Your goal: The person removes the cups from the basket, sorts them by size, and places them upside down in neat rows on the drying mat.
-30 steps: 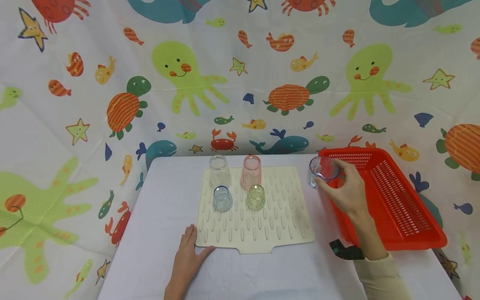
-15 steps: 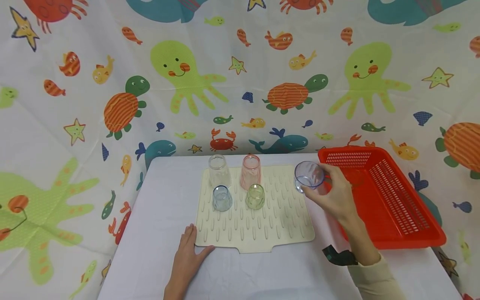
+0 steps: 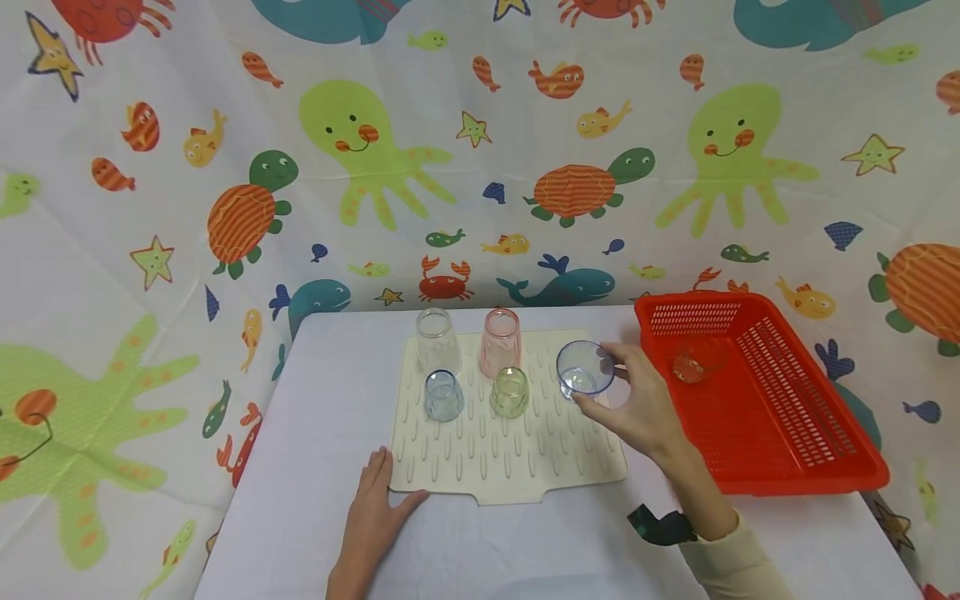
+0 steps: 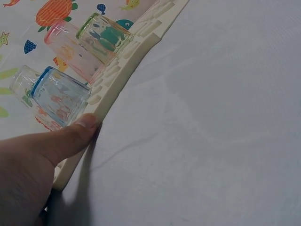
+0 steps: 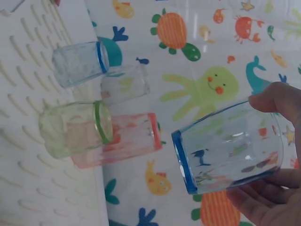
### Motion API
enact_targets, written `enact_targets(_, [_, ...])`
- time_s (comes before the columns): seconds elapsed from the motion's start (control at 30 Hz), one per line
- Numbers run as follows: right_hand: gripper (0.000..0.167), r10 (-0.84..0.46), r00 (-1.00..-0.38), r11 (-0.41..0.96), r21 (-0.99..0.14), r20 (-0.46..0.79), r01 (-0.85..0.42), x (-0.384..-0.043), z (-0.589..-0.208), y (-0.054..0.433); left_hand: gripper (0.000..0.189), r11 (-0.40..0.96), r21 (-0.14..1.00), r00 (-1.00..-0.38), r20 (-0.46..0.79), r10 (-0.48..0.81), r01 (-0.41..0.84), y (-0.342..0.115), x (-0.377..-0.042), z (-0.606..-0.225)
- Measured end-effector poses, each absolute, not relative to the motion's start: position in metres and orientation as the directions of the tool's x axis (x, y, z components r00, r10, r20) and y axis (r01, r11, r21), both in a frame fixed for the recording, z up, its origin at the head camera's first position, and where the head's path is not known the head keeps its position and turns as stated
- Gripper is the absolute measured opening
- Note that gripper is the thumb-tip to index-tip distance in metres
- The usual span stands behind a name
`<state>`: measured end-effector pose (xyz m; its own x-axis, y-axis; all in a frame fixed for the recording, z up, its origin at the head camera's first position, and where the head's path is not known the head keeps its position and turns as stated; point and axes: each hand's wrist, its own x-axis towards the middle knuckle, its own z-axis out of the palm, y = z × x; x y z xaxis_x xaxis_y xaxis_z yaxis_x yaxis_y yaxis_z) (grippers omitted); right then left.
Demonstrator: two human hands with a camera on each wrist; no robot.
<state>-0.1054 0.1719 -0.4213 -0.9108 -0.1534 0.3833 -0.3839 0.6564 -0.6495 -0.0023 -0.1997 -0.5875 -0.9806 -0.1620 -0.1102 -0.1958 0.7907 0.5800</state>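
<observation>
My right hand (image 3: 637, 408) holds a clear, blue-tinted glass (image 3: 587, 371) between thumb and fingers, above the right side of a cream drying mat (image 3: 555, 450). In the right wrist view the blue-banded end of this held glass (image 5: 230, 150) points toward the mat's side. My left hand (image 3: 372, 508) rests at the mat's front left corner, fingers along the side and thumb on the front edge. On the mat stand a clear tall glass (image 3: 438, 346), a pink tall glass (image 3: 501, 346), a small blue glass (image 3: 444, 398) and a small green glass (image 3: 511, 396), coloured bands uppermost.
A red plastic basket (image 3: 772, 425) stands on the right of the white-covered table (image 3: 322, 392). Inside it lies a see-through glass (image 3: 693, 365). A curtain (image 3: 465, 167) printed with sea animals hangs behind the table.
My right hand has carried the blue-tinted glass leftward from beside the basket to over the mat, and the glass lying in the basket has come into sight. The left hand stays in place.
</observation>
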Motion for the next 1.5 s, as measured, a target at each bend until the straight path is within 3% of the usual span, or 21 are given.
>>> enact_targets(1.1, [0.077,-0.342,-0.87,0.551,-0.673,0.356,-0.492,-0.089,-0.448,0.133,0.103,0.784,0.58,-0.975,-0.135,-0.177,-0.222,-0.199,-0.005,-0.583])
enact_targets(1.5, [0.076,-0.379,-0.852,0.51,-0.687,0.361,-0.518,-0.084,-0.454,0.127,0.083,0.719,0.692,-0.983,0.081,-0.166,-0.064,-0.175,-0.011,-0.548])
